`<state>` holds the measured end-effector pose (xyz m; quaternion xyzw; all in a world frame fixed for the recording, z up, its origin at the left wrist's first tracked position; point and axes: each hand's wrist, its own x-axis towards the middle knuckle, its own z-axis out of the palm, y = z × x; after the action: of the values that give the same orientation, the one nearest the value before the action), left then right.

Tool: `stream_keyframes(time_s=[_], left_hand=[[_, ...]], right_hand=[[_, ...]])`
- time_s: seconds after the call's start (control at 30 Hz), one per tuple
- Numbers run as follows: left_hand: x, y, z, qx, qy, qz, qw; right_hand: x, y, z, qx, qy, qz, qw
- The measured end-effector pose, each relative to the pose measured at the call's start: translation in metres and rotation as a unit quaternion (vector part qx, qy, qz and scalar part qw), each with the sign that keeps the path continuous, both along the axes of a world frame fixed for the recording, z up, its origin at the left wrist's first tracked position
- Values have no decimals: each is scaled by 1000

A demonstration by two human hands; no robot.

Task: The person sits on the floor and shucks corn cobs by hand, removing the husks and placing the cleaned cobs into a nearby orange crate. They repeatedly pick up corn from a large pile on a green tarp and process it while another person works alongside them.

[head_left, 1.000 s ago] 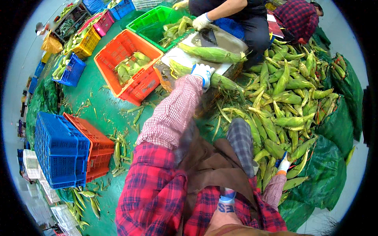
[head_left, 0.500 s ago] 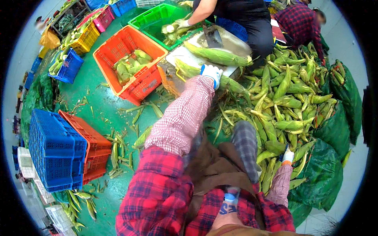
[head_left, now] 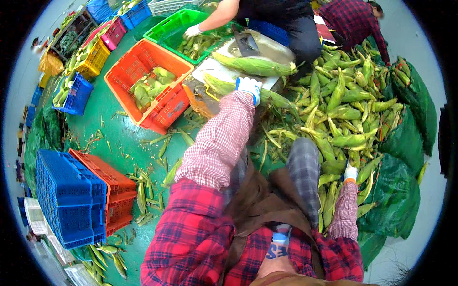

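My left hand point(head_left: 249, 88), in a white and blue glove, is closed around an ear of corn in its green husk point(head_left: 277, 99). That ear lies across a worktop with a white board point(head_left: 204, 67). Just beyond it rests another, larger husked ear point(head_left: 255, 65), beside a broad dark metal blade point(head_left: 246, 44). Down to the right, my right hand point(head_left: 350, 173), gloved in white with an orange cuff, reaches to the pile of unhusked corn point(head_left: 344, 112). Its fingers, partly hidden, appear closed on the end of an ear point(head_left: 354, 156).
An orange crate point(head_left: 171, 102) with corn pieces stands left of the worktop, a green crate point(head_left: 155, 33) behind it. A co-worker's gloved hand point(head_left: 192, 31) is over the green crate. Stacked blue crates point(head_left: 71, 200) stand at left. Green sacks point(head_left: 393, 200) border the pile.
The whole view has shifted slightly. The co-worker's hand has moved left, away from the corn pieces it was at, which now lie in the green crate. My hands keep nearly the same places.
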<state>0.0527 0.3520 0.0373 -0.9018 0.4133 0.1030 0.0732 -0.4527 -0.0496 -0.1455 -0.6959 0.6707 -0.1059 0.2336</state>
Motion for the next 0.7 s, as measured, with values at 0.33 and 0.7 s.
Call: stream_keyframes(time_s=[0.33, 0.7], left_hand=[[-6, -10, 15, -6, 15, -24, 1000], [25, 3, -24, -62, -81, 41, 994]], right_hand=[[-38, -13, 6, 5, 51, -46, 998], [-10, 35, 7, -58, -1, -9, 998]])
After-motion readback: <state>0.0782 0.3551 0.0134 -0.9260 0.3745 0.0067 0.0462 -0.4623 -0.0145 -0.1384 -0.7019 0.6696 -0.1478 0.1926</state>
